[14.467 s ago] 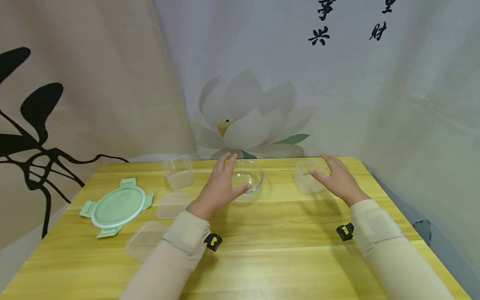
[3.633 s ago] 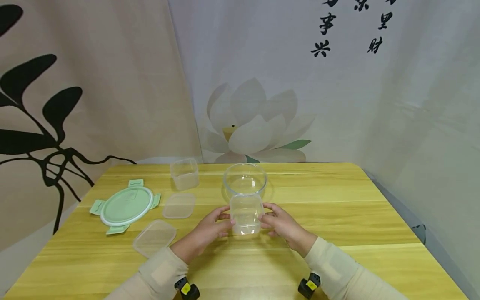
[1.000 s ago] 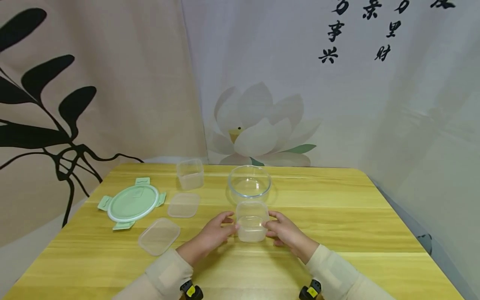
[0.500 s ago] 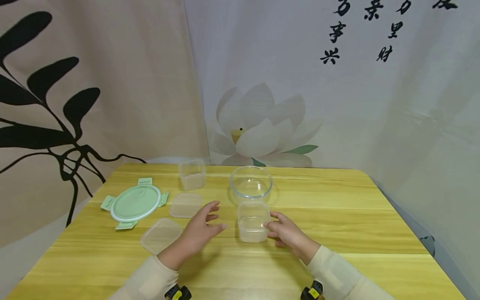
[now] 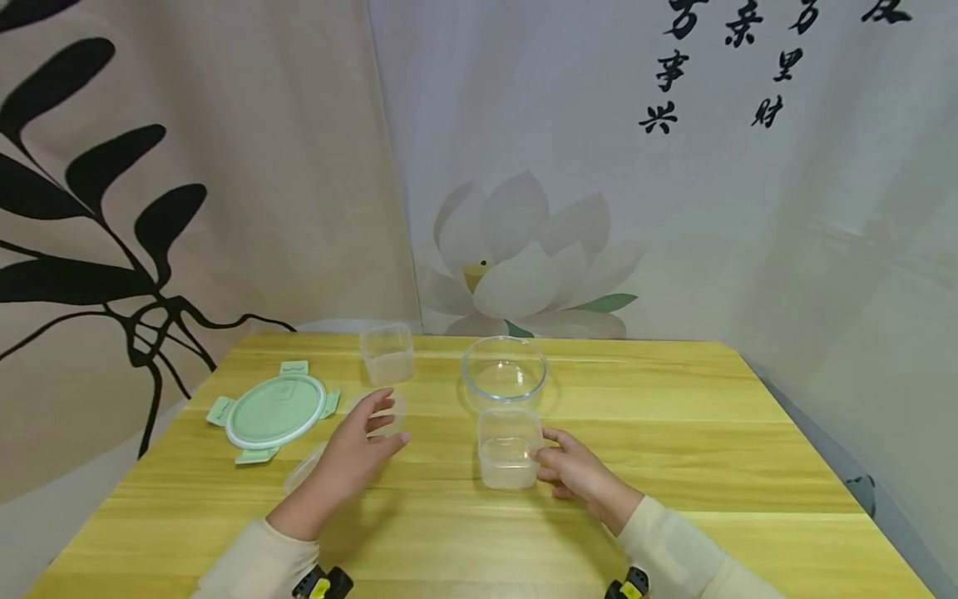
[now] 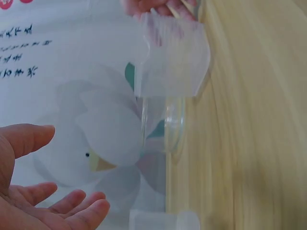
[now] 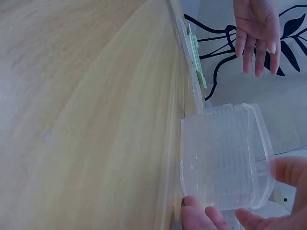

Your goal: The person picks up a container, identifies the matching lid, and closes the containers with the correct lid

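A clear square plastic container (image 5: 509, 453) stands on the table in front of a round glass bowl (image 5: 503, 398). My right hand (image 5: 580, 474) pinches its right side; the right wrist view shows the thumb at the rim of the container (image 7: 220, 158) and the other fingers along its wall. Away to the left, my left hand (image 5: 344, 457) hovers with fingers spread and nothing in it. It covers parts of two translucent lids, a small square lid (image 5: 397, 408) and a larger lid (image 5: 299, 472), lying flat in the head view.
A round green lid (image 5: 277, 408) with flip-out locking tabs lies at the left of the wooden table (image 5: 711, 466). Behind the small lid stands another clear plastic container (image 5: 387, 358). A printed curtain (image 5: 748, 233) hangs along the table's back edge.
Both hands held the front container a second ago; my left hand has let go and moved left over the lids. The right hand stays at the container, brought earlier from the right side.
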Available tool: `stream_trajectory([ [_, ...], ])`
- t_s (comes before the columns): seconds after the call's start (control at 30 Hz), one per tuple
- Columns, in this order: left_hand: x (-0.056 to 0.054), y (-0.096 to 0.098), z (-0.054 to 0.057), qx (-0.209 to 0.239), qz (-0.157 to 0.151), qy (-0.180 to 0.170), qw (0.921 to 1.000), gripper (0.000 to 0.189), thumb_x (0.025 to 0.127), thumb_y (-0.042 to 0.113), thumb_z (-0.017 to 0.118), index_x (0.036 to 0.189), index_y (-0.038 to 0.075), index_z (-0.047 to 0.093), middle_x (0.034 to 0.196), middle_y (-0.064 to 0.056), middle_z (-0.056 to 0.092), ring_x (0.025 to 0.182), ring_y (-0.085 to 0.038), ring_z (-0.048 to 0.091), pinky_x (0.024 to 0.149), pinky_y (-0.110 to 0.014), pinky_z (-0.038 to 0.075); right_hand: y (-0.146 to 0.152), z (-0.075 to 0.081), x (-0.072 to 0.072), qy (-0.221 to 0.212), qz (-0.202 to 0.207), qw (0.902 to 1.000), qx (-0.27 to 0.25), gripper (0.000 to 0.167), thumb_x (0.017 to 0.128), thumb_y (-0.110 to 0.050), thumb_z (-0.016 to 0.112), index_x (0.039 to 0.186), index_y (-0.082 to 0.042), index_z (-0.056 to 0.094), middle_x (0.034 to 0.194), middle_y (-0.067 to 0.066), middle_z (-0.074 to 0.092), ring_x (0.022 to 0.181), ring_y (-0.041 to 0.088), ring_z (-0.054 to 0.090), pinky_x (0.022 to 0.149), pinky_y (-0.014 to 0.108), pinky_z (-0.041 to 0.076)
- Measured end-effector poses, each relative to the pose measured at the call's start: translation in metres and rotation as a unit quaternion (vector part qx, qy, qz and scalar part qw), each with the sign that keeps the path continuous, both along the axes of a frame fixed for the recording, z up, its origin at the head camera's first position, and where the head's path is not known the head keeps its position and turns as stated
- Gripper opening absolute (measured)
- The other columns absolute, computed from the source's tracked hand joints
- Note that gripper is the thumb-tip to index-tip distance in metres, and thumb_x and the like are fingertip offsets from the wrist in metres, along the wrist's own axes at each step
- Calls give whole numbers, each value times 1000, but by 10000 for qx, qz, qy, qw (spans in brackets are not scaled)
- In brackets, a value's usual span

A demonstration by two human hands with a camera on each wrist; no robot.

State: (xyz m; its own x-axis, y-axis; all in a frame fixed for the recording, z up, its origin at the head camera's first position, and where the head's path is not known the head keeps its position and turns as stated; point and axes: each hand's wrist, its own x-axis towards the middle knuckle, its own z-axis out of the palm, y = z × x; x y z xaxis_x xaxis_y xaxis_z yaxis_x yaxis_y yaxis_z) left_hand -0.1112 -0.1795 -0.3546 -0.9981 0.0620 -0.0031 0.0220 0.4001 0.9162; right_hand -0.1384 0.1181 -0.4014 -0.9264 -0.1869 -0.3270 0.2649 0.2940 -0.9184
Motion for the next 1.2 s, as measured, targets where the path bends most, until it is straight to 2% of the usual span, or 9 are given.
stream_trajectory([
  [0.2, -5, -14, 6, -151, 117, -54, 9998, 71, 94, 10, 61, 151, 2, 20, 150, -24, 28, 136, -44, 32, 103, -54, 39, 0, -1, -1, -5, 17, 10000, 45, 60, 94, -25, 56, 146, -2, 35, 128, 18, 58, 103, 27, 62, 71, 36, 50],
  [0.53, -19, -33, 17, -944, 269, -46, 9952, 75, 93, 15, 64, 149, -6, 19, 147, -31, 28, 133, -50, 32, 101, -58, 39, 0, -1, -2, 52, 36, 9999, 111, 62, 93, -26, 58, 145, -1, 36, 123, 16, 59, 103, 28, 62, 71, 36, 50],
  [0.67, -27, -41, 17, -1284, 234, -120, 9914, 77, 92, 18, 65, 148, -8, 19, 146, -35, 28, 130, -53, 34, 98, -58, 41, 0, -2, -1, 71, 21, 9999, 108, 60, 93, -25, 57, 145, -1, 36, 123, 16, 60, 102, 27, 62, 70, 36, 50],
  [0.93, -42, -50, 14, -1563, 260, -545, 9859, 78, 93, 25, 64, 148, -9, 20, 143, -38, 29, 128, -54, 35, 97, -59, 41, 0, -2, 0, 94, 1, 9999, 59, 60, 94, -24, 57, 145, 0, 36, 128, 20, 57, 100, 27, 61, 69, 35, 50],
  [1.2, -47, -49, 11, -1511, 265, -836, 9846, 80, 93, 23, 64, 146, -13, 17, 143, -41, 26, 129, -55, 32, 100, -60, 37, 0, -2, 0, 102, -2, 9999, 35, 61, 93, -24, 58, 144, 1, 36, 123, 18, 59, 100, 28, 61, 69, 35, 50],
])
